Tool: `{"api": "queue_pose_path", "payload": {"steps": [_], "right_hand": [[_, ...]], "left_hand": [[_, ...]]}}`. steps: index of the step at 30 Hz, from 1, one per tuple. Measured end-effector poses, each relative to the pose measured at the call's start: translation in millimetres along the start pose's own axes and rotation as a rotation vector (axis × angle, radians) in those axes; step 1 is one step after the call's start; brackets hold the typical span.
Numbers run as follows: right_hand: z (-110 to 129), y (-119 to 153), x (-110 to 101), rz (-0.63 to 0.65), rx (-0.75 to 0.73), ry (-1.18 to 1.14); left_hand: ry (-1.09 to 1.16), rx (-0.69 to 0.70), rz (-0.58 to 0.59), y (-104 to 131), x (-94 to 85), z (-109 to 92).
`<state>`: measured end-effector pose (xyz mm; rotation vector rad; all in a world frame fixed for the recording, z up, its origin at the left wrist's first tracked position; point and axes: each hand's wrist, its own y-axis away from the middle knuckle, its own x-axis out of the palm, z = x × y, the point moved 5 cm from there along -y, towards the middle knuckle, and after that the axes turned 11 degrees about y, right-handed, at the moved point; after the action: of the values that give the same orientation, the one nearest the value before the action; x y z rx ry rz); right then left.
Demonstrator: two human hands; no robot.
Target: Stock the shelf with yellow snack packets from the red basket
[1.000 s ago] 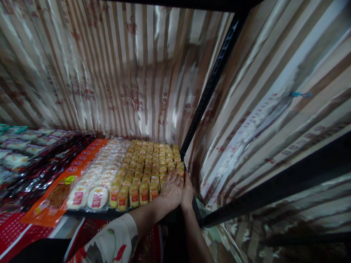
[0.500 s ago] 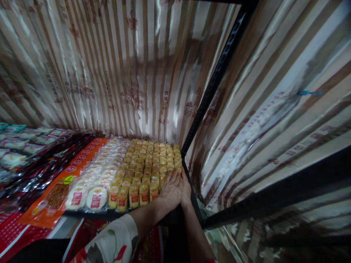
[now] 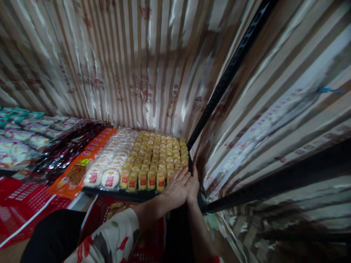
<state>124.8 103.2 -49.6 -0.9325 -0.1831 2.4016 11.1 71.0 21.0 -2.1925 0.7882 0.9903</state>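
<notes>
Rows of small yellow wrapped cakes [image 3: 156,155] stand on a black shelf, with their front row facing me. My left hand [image 3: 178,188] reaches in from the lower left, fingers stretched out over the front right corner of these cakes. Beside it, touching it, my right hand [image 3: 193,186] is held upright at the shelf's right edge, its fingers extended. Whether a cake sits beneath the palms is hidden. Left of the yellow cakes are round white wrapped cakes [image 3: 110,178], then an orange packet [image 3: 75,173].
Dark red shiny packets [image 3: 71,149] and white-and-green packets [image 3: 19,135] lie at the left. Red baskets [image 3: 24,204] are below the shelf. A black metal post [image 3: 219,89] slants up behind the corner, before striped sheeting [image 3: 123,65].
The view has shifted, so the shelf and goods appear slightly higher and farther right. Both hands remain together at the cakes' front right corner, a little nearer the front edge.
</notes>
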Motion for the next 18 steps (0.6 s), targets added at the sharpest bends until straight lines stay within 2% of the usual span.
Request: {"api": "queue_pose_path", "payload": {"steps": [2, 5, 7, 10, 14, 16, 18], "right_hand": [[7, 21, -8, -0.044, 0.126, -0.100], [23, 62, -12, -0.034, 0.199, -0.238], [31, 93, -9, -0.002, 0.220, -0.311], [33, 142, 6, 0.104, 0.258, -0.370], [35, 195, 44, 0.377, 0.227, -0.279], [42, 213, 68, 0.586, 0.142, -0.164], [49, 227, 94, 0.809, 0.045, -0.043]], "left_hand": [[0.061, 0.040, -0.029, 21, 3.0, -7], [0.111, 0.112, -0.092, 61, 8.3, -16], [0.121, 0.147, -0.119, 91, 10.6, -20], [0.178, 0.151, -0.118, 140, 10.4, -21], [0.301, 0.067, -0.172, 204, 2.3, -6], [0.365, -0.054, -0.190, 229, 2.0, 12], [0.457, -0.247, -0.182, 247, 7.6, 39]]}}
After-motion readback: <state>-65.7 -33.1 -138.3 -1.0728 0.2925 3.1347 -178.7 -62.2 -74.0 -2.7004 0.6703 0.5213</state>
